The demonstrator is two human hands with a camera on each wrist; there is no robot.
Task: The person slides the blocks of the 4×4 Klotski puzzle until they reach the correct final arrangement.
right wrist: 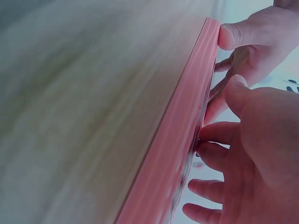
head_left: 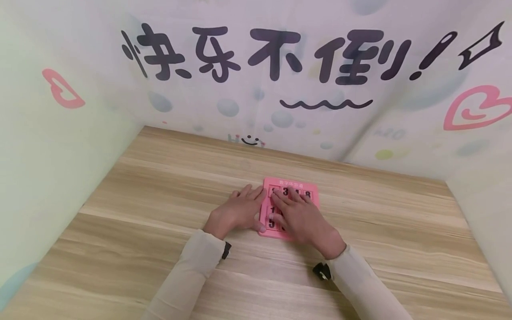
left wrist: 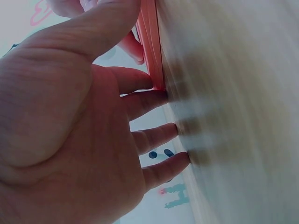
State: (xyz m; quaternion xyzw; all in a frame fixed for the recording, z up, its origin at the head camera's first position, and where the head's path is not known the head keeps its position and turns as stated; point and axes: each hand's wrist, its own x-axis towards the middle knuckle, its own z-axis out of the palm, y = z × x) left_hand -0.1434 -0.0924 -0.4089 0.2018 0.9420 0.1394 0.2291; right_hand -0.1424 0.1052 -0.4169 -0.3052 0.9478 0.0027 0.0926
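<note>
The pink number puzzle [head_left: 291, 182] lies flat on the table [head_left: 168, 173] — 3, 5, 8 showing.

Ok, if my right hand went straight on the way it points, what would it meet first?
Probably the pink number puzzle's rim near its far left corner, with your left hand close beside it; fingertip height is unclear.

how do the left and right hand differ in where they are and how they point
The left hand is at the left edge of the pink puzzle; the right hand is over its number tiles.
The left hand's fingers point away and rightward, while the right hand's point away and leftward.
Both hands are bare and come from light sleeves.
</note>
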